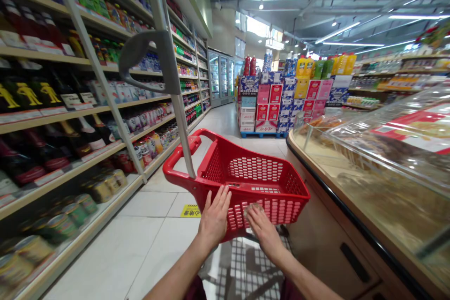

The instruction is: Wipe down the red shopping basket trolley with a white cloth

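Observation:
A red plastic shopping basket (pixel 295 194) with slotted walls stands in front of me, on a trolley frame that is mostly hidden. From its left end rises a metal pole (pixel 183 136), with a grey loop handle (pixel 168 63) at the top. My left hand (pixel 215 215) lies against the basket's near side, fingers stretched out toward the rim. Just right of it, my right hand (pixel 262 227) rests its extended fingers on the slotted near wall. A small pale patch shows by its fingertips; what it is I cannot tell.
Shelves of bottles and cans (pixel 73 215) line the left side. At right stands a display counter (pixel 348 215) with clear covers over food. Ahead, stacked drink cartons (pixel 267 108) sit on a blue pallet (pixel 263 134). A yellow floor sticker (pixel 190 211) lies left of the basket.

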### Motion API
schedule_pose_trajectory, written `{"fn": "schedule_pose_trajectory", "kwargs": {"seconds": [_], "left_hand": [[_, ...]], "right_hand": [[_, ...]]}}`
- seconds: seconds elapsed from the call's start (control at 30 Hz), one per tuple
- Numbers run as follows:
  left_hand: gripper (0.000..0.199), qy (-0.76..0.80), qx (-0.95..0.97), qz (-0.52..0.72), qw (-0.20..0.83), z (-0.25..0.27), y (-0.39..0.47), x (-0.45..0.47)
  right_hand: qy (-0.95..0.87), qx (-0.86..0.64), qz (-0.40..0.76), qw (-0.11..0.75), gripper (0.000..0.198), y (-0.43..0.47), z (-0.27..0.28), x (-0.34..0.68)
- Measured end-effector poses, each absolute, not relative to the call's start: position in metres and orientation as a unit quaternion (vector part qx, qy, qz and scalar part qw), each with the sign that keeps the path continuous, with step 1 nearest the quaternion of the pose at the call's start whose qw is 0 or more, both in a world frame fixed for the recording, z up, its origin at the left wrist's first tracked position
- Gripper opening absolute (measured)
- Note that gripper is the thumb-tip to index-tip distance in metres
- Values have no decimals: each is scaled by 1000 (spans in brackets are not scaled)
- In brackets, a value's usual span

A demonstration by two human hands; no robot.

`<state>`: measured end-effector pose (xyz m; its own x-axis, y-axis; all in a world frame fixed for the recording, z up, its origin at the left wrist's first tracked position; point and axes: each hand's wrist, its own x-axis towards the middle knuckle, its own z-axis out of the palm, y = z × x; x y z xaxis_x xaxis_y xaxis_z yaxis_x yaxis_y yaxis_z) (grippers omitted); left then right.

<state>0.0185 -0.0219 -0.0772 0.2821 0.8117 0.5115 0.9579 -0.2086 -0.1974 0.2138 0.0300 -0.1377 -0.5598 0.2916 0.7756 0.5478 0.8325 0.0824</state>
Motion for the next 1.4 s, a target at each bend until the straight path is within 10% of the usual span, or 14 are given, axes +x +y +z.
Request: {"fn": "schedule_pose_trajectory", "kwargs": {"seconds": [1.0,1.4], "left_hand": [[60,-653,-683,-184,271,-90,-66,-69],[62,-617,-700,-217,285,-43,-25,-16]], "right_hand": [[-898,-149,-137,391,36,13,-86,93],[-817,-357,-143,430,42,61,-99,158]]}}
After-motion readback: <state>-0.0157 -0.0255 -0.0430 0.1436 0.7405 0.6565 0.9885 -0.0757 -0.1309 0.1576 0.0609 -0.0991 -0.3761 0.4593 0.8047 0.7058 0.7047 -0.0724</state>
